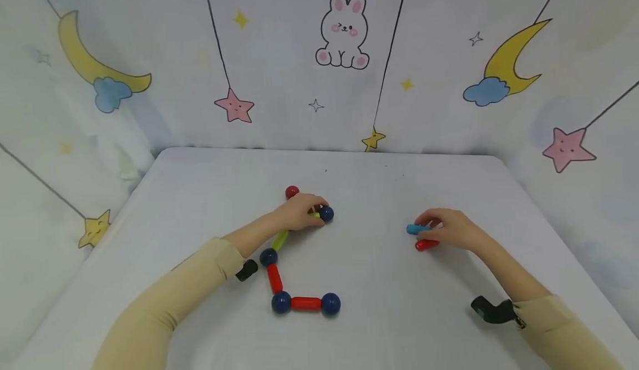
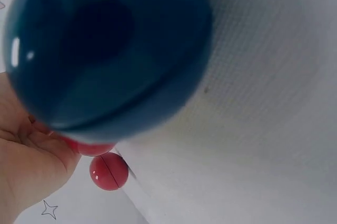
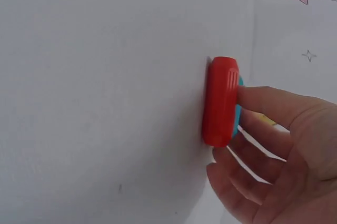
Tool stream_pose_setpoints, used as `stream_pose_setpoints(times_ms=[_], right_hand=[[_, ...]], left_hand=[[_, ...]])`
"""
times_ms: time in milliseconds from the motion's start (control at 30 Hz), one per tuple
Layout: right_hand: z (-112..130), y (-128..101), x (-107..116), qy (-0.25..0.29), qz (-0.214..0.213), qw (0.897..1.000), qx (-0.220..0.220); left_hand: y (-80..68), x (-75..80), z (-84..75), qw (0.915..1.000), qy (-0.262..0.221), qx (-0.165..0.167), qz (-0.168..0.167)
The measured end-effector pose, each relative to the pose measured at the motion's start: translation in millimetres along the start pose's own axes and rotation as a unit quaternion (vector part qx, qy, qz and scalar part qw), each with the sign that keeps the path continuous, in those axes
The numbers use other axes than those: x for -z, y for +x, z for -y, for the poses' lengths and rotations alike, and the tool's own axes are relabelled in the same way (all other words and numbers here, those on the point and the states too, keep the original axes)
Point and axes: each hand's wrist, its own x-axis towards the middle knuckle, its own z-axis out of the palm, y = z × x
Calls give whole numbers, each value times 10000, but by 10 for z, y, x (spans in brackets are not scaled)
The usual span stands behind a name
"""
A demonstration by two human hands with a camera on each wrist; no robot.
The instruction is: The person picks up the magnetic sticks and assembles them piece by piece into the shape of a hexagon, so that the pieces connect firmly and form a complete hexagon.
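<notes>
My left hand [image 1: 299, 213] curls its fingers and thumb at a dark blue ball [image 1: 326, 213]; a yellow-green stick end shows between them. Under that wrist, another yellow-green stick [image 1: 280, 240] leads to a chain of dark blue balls and red sticks [image 1: 306, 303]. A red ball [image 1: 292, 191] sits just behind the hand. Over on the right, my right hand [image 1: 451, 228] pinches a light blue stick [image 1: 418, 229] between thumb and finger. Beside it lies a red stick [image 3: 221, 102], close by the thumb. A large dark blue ball [image 2: 108, 50] covers much of the left wrist view.
The white table [image 1: 379, 281] runs back to a printed cloth backdrop [image 1: 439, 54] with stars, moons and a rabbit. Dark wrist cameras [image 1: 494, 310] jut from both sleeves, the left one close to the chain.
</notes>
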Motion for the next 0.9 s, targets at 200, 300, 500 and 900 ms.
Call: stream_pose_setpoints(times_ms=[200, 300, 500, 900], right_hand=[[25, 118, -145, 83, -125, 9999, 15], [157, 252, -262, 194, -152, 9994, 261], [576, 550, -472, 441, -73, 9953, 858], [1000, 860, -716, 618, 115, 9906, 1215]], left_hand=[[-28, 12, 32, 9999, -141, -24, -59], [-37, 12, 27, 9998, -194, -71, -69], [-56, 16, 10, 9995, -265, -88, -124], [-113, 7, 66, 9989, -330, -238, -234]])
